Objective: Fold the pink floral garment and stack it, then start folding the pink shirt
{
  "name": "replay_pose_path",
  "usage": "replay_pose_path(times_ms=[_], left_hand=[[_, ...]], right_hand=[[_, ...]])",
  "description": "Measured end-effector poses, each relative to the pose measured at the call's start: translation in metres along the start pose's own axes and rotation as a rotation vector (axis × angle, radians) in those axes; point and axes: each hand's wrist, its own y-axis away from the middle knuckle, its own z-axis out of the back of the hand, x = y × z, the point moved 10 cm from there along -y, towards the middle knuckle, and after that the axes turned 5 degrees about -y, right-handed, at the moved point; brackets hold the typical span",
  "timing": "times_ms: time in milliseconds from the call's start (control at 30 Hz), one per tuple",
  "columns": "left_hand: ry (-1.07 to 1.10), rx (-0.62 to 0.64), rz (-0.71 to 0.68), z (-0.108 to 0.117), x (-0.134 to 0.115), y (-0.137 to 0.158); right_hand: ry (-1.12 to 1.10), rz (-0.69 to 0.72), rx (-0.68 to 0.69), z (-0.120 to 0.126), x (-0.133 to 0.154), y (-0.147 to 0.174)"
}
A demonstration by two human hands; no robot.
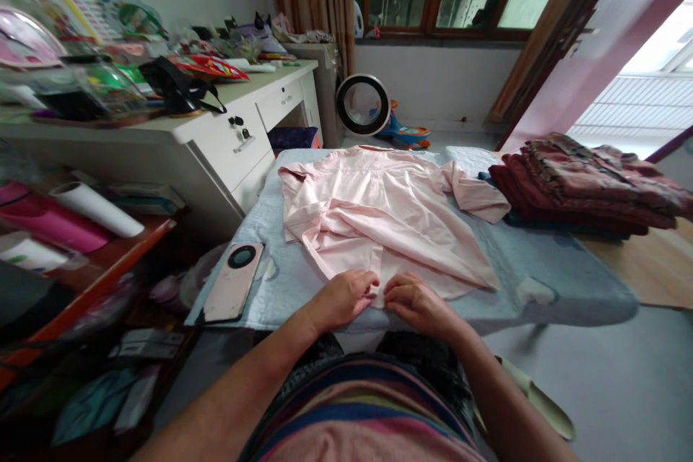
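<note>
A pale pink shirt lies spread on the cloth-covered board, its collar toward the far edge. One sleeve is folded across the body at the left; the other sticks out to the right. My left hand is closed on the shirt's near edge, fingers pinched on the fabric. Just to its right, my right hand pinches the same edge, with a small gap between the two hands. The fingertips are partly hidden by the bent fingers and the cloth.
A phone lies on the board's left end. Folded dark red clothes are stacked at the right. A white desk crowded with items stands at the left, with an orange-edged shelf nearer me. A slipper is on the floor.
</note>
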Motion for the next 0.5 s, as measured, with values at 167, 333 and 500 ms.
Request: replay_pose_path(times_ms=[167,333,500], left_hand=[[0.013,0.026,-0.039,-0.01,-0.008,0.007],[-0.098,-0.001,-0.036,-0.006,-0.008,0.011],[-0.084,0.056,-0.094,-0.011,-0.003,0.014]], right_hand=[[-0.054,-0.052,-0.048,0.011,-0.006,0.003],[0.004,-0.112,-0.158,0.034,-0.019,0.013],[0.298,-0.255,-0.487,0.106,-0.051,0.057]])
